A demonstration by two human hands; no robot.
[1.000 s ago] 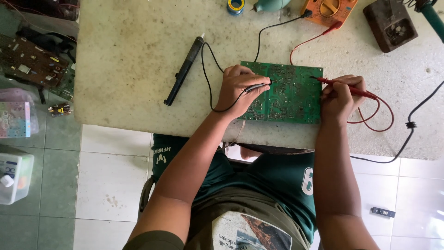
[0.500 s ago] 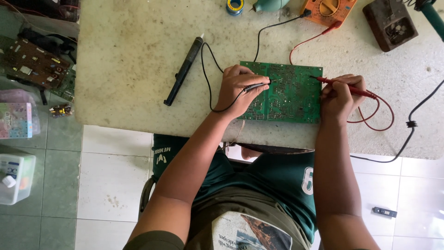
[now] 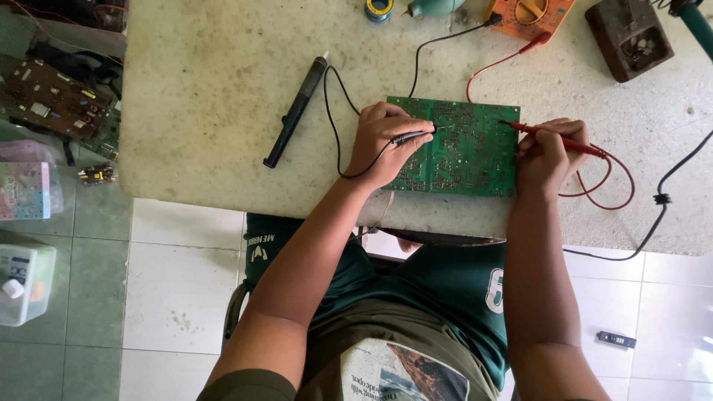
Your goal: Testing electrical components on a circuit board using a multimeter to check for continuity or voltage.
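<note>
I am looking down at the green circuit board, which is lying flat on the pale worktop close to its near edge, solder side up. The left hand is resting on the left part of the board, and its fingers are closed around the black probe, whose tip is touching the board near the upper middle. The right hand is sitting at the right edge of the board, and its fingers are pinching the red probe, whose tip is meeting the board at the upper right corner.

Both leads are running up to the orange multimeter at the far edge, so I am judging that the measuring is already in progress: the meter is connected and both tips are placed. I cannot read the meter from here, so how many points are checked I cannot tell. The black soldering iron is lying apart to the left, untouched, so any repair is not yet started, I think.
</note>
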